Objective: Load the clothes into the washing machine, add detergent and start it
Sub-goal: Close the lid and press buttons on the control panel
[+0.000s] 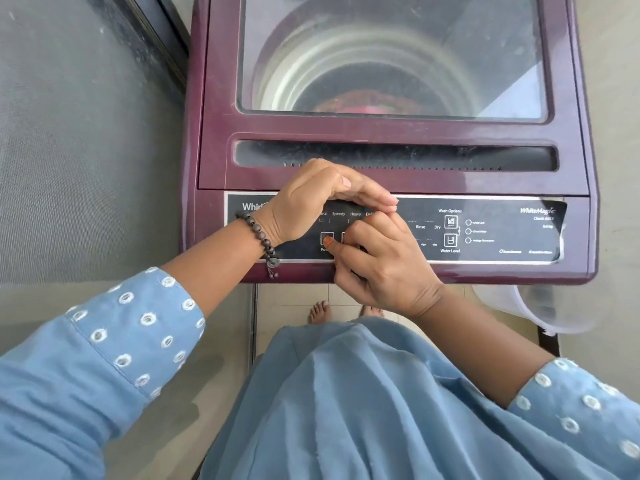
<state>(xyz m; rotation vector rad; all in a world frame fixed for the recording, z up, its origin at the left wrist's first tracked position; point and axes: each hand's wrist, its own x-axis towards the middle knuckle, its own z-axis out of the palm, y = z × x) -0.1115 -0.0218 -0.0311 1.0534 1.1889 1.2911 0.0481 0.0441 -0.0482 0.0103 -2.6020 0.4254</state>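
A maroon top-loading washing machine [388,133] stands in front of me with its glass lid [391,53] down. Pink and red clothes [360,107] show through the glass at the bottom of the drum. My left hand [311,199], a bead bracelet at its wrist, is cupped over the left part of the black control panel [491,233], its fingers straight and together. My right hand [377,261] lies on the panel with its fingers curled, and one orange-nailed fingertip touches the power button [327,239]. No detergent container is in view.
A grey mesh screen [79,133] and a dark frame run along the machine's left side. A translucent white plastic container [530,306] sticks out below the machine's right front corner. My bare feet [320,311] stand on the tiled floor just before the machine.
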